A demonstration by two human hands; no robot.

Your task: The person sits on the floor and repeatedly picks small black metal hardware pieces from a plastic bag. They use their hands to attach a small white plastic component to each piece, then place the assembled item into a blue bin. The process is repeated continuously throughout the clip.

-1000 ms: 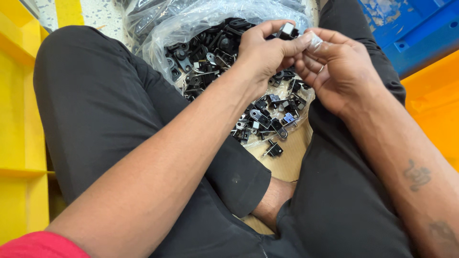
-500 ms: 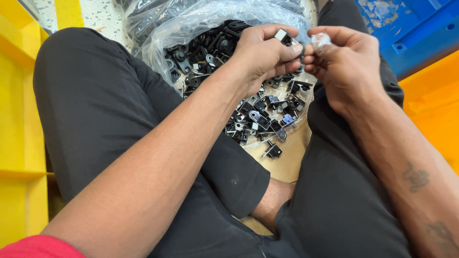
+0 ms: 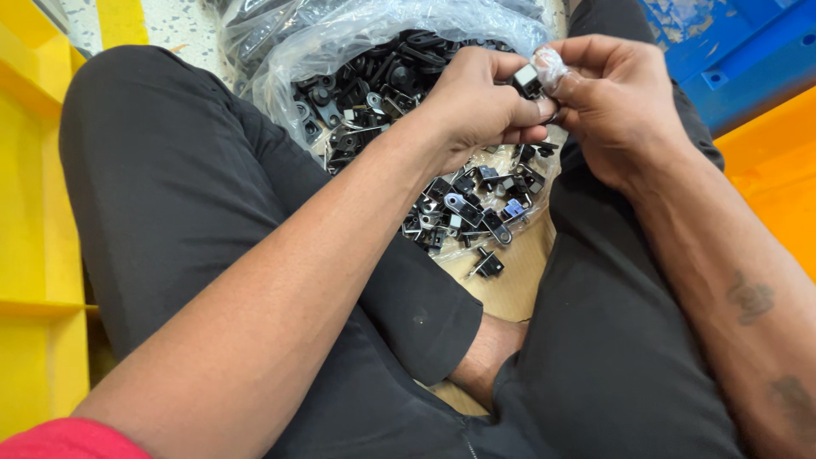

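Black part: a small black plastic piece with a pale square face (image 3: 526, 80), pinched at the fingertips of both hands, held up just above the bag's heap.
Left hand: left hand (image 3: 476, 106) is curled, thumb and forefinger closed on the piece; its other fingers are tucked under, so can't see what else it might be gripping.
Right hand: right hand (image 3: 616, 106) presses in against the left, thumb tip wrapped in whitish tape or a finger cot (image 3: 551, 65), hard to say which. It touches the same piece.
Below the hands: clear crinkly plastic bag (image 3: 357, 42) spilling a heap of small black plastic clips and brackets with bits of metal (image 3: 463, 204); single shapes are tough to make out, and the bag's top is cut off by the frame.
Stray one: one lone black clip (image 3: 487, 265) lies apart on the brown cardboard sheet (image 3: 510, 289).
Lap: crossed legs in black trousers (image 3: 187, 195) hide most of the cardboard.
Edges: yellow plastic bin (image 3: 34, 255) on the left, blue plastic crate (image 3: 731, 51) and an orange bin (image 3: 773, 178) on the right, all only partly in frame.
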